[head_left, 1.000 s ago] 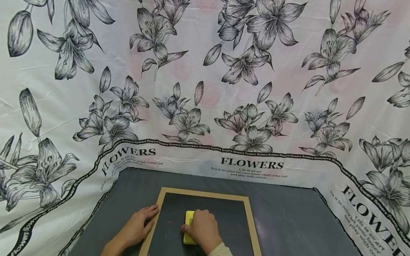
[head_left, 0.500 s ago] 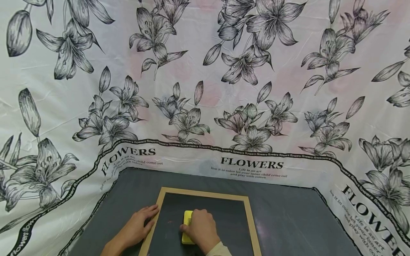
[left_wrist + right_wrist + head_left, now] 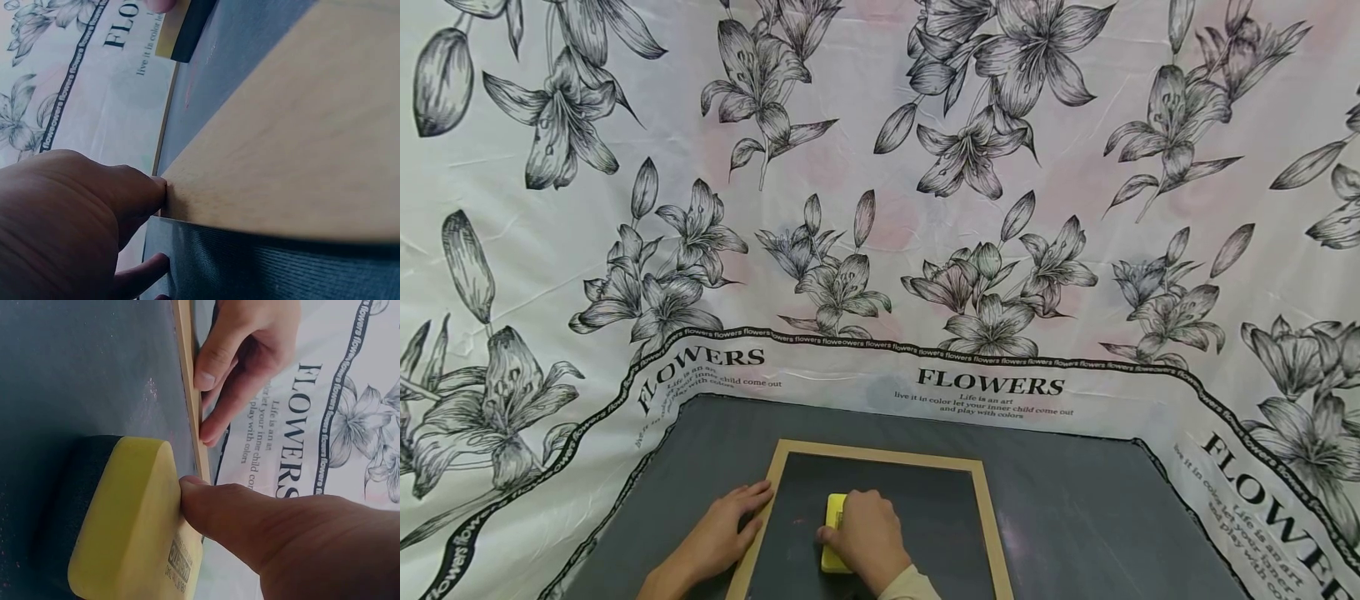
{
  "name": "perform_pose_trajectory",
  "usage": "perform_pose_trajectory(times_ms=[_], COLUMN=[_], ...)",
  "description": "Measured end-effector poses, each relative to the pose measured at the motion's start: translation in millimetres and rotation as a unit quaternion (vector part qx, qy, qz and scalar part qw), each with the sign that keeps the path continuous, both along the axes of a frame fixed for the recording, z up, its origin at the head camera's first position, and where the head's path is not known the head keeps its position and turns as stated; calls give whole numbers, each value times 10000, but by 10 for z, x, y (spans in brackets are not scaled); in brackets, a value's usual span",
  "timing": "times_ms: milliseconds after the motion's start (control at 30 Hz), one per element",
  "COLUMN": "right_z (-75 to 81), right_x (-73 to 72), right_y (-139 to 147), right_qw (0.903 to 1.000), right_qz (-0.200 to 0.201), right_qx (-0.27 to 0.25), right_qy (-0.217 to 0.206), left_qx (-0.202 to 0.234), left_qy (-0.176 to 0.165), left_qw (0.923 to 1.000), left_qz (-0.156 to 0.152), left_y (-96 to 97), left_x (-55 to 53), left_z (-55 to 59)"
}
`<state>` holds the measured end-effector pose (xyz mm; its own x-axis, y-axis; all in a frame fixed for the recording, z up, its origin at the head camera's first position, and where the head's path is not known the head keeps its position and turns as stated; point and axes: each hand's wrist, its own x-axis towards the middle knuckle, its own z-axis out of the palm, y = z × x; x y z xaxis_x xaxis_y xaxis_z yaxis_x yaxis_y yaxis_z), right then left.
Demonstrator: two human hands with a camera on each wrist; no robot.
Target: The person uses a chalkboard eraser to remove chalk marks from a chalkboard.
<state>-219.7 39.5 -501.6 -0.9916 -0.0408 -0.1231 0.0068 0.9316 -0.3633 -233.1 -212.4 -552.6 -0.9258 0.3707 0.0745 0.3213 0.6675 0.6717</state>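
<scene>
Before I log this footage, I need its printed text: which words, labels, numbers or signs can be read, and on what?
"FLOWERS": floral backdrop, repeated.
"Life is an art": same backdrop, beneath the headings.
"live it in color let your inner child come out and play with colors": same place.
"flowers flowers flowers": black border band.
Label on the yellow blackboard eraser: too blurred to read.

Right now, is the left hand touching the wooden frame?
Touching. The right wrist view shows the left hand with its thumb and a fingertip against the wooden frame.
</scene>
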Motion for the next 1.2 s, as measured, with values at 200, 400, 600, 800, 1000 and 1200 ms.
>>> perform_pose_trajectory(times_ms=[200, 400, 600, 800, 1000, 1200], right_z=[8, 15, 12, 2, -5, -11], right_x=[-7, -10, -7, -16, -27, -28], right_y=[-23, -44, -63, -81, -96, -108], right_qw=[9999, 10000, 9999, 9999, 9999, 9998], right_qz=[39, 73, 91, 92, 141, 184], right_qx=[-110, -60, -105, -40, 0, 5], right_qy=[7, 5, 46, 5, 65, 96], left_qx=[-42, 31, -95, -120, -121, -104], left_qy=[158, 58, -24, -48, -49, -41], left_qw=[9999, 10000, 9999, 9998, 9999, 9999], left_qz=[31, 4, 73, 133, 95, 62], left_y=[-19, -8, 13, 21, 16, 12], left_x=[-16, 2, 9, 6, 6, 11], left_z=[-60, -31, 5, 7, 6, 1])
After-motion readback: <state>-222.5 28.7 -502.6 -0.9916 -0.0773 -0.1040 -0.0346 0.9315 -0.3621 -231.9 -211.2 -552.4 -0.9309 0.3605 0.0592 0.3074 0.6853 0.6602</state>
